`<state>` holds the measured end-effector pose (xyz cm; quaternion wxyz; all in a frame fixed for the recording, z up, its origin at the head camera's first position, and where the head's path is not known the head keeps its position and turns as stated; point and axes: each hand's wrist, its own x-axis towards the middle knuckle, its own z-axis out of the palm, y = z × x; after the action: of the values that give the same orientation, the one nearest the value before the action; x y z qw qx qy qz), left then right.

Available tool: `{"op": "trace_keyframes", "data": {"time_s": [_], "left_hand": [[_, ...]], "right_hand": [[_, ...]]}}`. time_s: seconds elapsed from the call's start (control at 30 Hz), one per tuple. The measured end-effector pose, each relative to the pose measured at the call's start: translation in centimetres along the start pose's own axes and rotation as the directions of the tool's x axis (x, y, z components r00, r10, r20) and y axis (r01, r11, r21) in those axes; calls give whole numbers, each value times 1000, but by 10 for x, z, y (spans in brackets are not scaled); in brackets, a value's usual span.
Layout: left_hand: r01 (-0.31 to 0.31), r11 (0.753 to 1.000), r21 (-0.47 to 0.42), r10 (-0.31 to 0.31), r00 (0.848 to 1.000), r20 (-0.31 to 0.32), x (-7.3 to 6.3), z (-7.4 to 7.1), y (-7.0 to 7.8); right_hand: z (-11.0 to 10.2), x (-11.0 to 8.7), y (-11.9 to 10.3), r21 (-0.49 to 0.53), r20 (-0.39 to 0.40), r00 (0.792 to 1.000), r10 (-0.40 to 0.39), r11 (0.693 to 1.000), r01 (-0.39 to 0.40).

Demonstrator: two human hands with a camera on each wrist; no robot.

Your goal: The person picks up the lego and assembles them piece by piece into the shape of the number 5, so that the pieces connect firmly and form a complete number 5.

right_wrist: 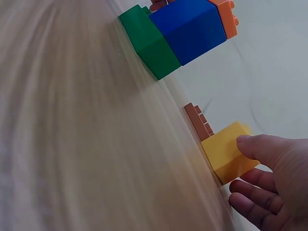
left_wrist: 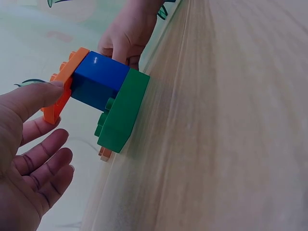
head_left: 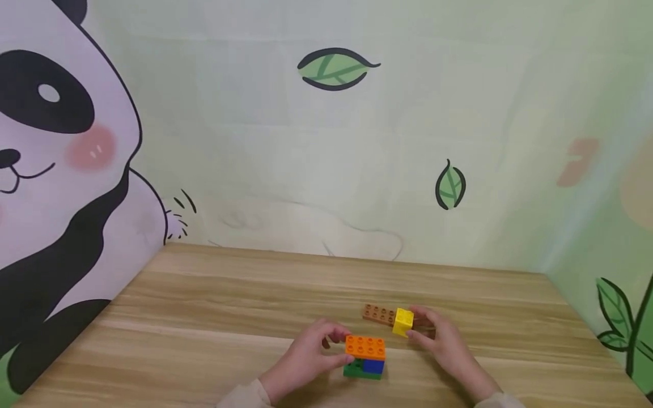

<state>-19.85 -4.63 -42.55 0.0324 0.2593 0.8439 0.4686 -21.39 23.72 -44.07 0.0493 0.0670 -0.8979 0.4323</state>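
Observation:
My left hand [head_left: 312, 350] pinches the orange brick [head_left: 365, 347] between thumb and forefinger; its other fingers are loosely spread in the left wrist view. That orange brick tops a small stack: a blue brick [left_wrist: 98, 79] is under one end of it, on a green brick [left_wrist: 126, 113] at the bottom. Some studs of the green brick show in the gap beside the blue one. My right hand [head_left: 442, 341] grips a yellow brick [right_wrist: 230, 153] by its sides, at the near right end of a flat brown brick [head_left: 378, 313]. Whether yellow and brown are joined, I cannot tell.
Both groups of bricks are on a wood-grain table [head_left: 245, 294], the brown and yellow ones farther back than the stack. Behind the table's far edge rises a pale green wall cloth [head_left: 245, 124] with printed leaves and a large panda at left.

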Motion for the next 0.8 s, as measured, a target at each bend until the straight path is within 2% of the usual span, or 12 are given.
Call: {"op": "trace_keyframes", "data": {"time_s": [0.3, 0.8], "left_hand": [[3, 1000, 9, -3, 1000, 5, 1, 1, -1], [-6, 1000, -5, 6, 1000, 10, 0, 0, 1]], "right_hand": [[3, 1, 2, -68, -30, 999, 17, 997, -19], [-11, -3, -12, -23, -94, 995, 17, 1000, -20]]}}
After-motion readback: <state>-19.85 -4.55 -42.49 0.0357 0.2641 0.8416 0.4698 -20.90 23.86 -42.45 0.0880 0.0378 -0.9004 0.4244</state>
